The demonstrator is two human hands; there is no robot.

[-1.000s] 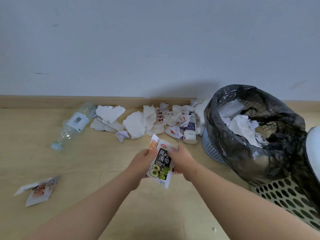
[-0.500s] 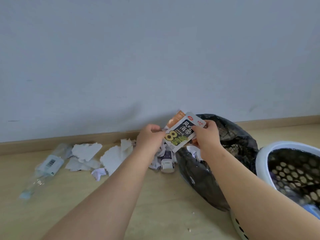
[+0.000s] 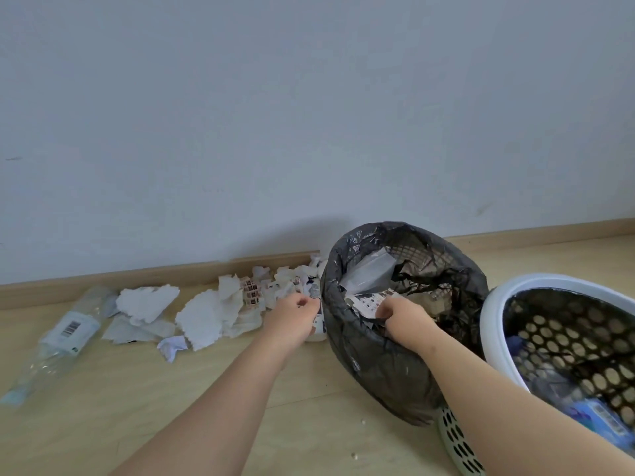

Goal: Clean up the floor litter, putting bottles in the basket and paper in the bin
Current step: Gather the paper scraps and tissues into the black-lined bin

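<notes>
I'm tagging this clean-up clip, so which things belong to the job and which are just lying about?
Job: right hand pinching wrapper at the bin, left hand, basket, bottle, paper scraps.
Not the job: wall, skirting, floor.

**Lighting and image quality.** Soft, even, moderately bright light fills the scene. The wall (image 3: 309, 115) reads pale grey-blue and is slightly darker toward the upper left. A diffuse shadow lies on the wall and skirting board (image 3: 137, 278) just left of the bin (image 3: 378, 355). Faint shadows edge the forearms (image 3: 213, 407) on the floor (image 3: 309, 424). Glare is confined to small dull highlights on the bin's black liner. Wide-angle rendering stretches the basket (image 3: 494, 321) and the forearms toward the lower edge, and the skirting board runs tilted, higher at the right. Detail is soft throughout. Print on the wrapper (image 3: 369, 302) pinched by the right hand (image 3: 402, 316) is unreadable, and the clear bottle (image 3: 58, 341) smears at the left edge.
</notes>
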